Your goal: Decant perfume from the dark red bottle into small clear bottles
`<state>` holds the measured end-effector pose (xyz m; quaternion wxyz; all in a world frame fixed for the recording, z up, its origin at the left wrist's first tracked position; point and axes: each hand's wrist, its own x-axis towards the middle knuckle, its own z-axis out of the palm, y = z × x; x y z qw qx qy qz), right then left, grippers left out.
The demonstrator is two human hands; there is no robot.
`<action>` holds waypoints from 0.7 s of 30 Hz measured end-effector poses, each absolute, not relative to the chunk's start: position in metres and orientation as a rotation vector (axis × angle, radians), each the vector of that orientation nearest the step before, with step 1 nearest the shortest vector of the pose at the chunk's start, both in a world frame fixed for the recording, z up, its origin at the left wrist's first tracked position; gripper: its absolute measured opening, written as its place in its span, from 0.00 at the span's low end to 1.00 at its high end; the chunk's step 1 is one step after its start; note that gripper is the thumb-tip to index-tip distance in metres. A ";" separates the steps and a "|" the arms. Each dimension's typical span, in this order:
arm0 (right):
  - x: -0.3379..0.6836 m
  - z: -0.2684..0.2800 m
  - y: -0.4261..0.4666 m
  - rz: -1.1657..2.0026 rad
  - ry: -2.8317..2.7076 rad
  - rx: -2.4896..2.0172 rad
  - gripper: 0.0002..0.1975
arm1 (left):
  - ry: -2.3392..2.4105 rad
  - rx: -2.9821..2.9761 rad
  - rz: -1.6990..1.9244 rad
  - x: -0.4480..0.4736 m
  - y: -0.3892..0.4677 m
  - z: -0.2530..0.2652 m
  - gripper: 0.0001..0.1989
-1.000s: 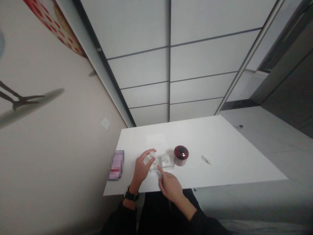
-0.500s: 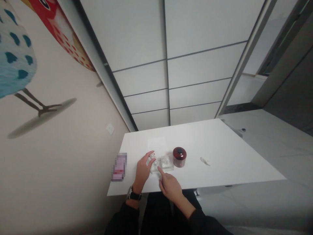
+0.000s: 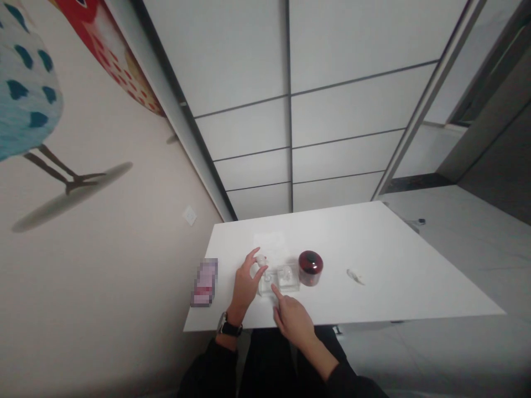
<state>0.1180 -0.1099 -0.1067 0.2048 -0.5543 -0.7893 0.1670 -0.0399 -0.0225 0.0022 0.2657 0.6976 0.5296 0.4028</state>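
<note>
My left hand point(image 3: 246, 286), with a dark watch on the wrist, pinches a small whitish piece point(image 3: 261, 260) between thumb and fingertips. The piece is too small and blurred to name. It is held over the far left corner of a clear, shallow box with two compartments point(image 3: 279, 290). Small clear or whitish things lie in both compartments. My right hand point(image 3: 293, 320) has its index finger stretched out to the near side of the box, at the left compartment. Its other fingers are partly curled, and it holds nothing that I can see.
A round container with a dark red lid point(image 3: 311, 268) stands right of the box. Farther right lies a small crumpled clear wrapper point(image 3: 355, 276). A blurred pink-purple item point(image 3: 204, 282) is at the left edge of the white table point(image 3: 398, 254). A pale sheet point(image 3: 269, 241) lies behind the box.
My left hand has moved slightly up and away from the box with the whitish piece. My right index finger stays at the box's near side. The whole view has shifted a little.
</note>
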 end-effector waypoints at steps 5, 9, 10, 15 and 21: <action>0.119 -0.111 -0.110 0.464 -2.199 -1.514 0.33 | 1.469 1.856 1.005 -0.044 0.006 0.009 0.17; 0.117 -0.120 -0.111 0.441 -2.192 -1.481 0.33 | 1.575 1.885 0.945 -0.050 0.048 0.003 0.17; 0.117 -0.123 -0.112 0.421 -2.176 -1.470 0.33 | 1.610 1.889 0.929 -0.051 0.060 -0.001 0.16; 0.116 -0.132 -0.114 0.321 -2.083 -1.380 0.34 | 1.759 1.910 0.799 -0.051 0.112 -0.033 0.13; 0.116 -0.133 -0.114 0.194 -2.096 -1.353 0.29 | 1.845 1.992 0.686 -0.049 0.130 -0.068 0.13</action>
